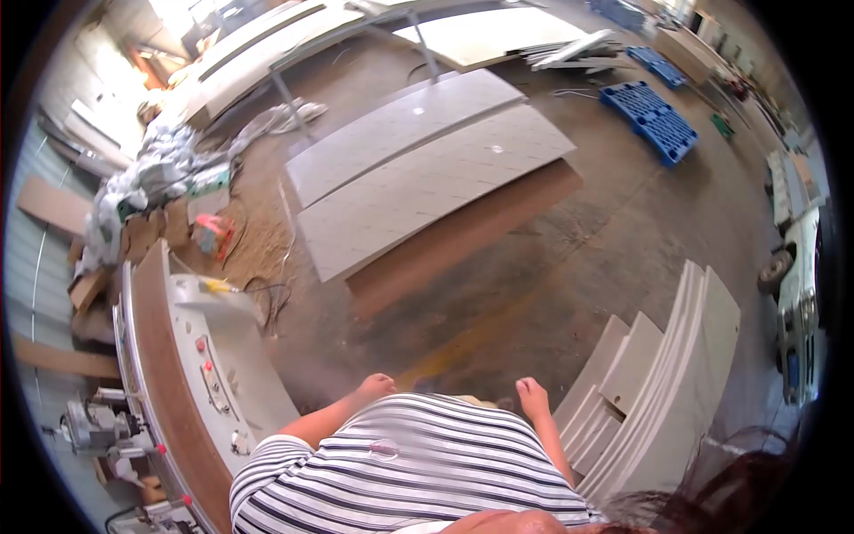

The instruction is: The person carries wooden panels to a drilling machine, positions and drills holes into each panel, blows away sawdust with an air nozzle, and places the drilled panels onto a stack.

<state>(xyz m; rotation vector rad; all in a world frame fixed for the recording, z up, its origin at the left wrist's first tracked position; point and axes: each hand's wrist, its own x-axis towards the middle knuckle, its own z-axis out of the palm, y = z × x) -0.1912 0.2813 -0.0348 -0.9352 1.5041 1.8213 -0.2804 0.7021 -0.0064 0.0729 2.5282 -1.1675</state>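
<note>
My left hand [377, 385] hangs in front of my body, its fingers loosely curled, with nothing showing in it. On the other side, my right hand [530, 392] is held low with the fingers bent in, also with no object visible. The machine with a white panel [213, 356] and red buttons is nearest to my left hand, but apart from it. Closest to my right hand is a stack of pale boards [667, 383] leaning on edge. Neither hand touches anything I can see.
Large grey panels [436, 182] lie ahead on a brown board [471, 236]. A blue pallet [649, 120] is on the floor at the upper right. Crumpled plastic sheeting [169, 160] and an orange-red bag [213, 234] lie at the left. A vehicle [801, 303] stands far right.
</note>
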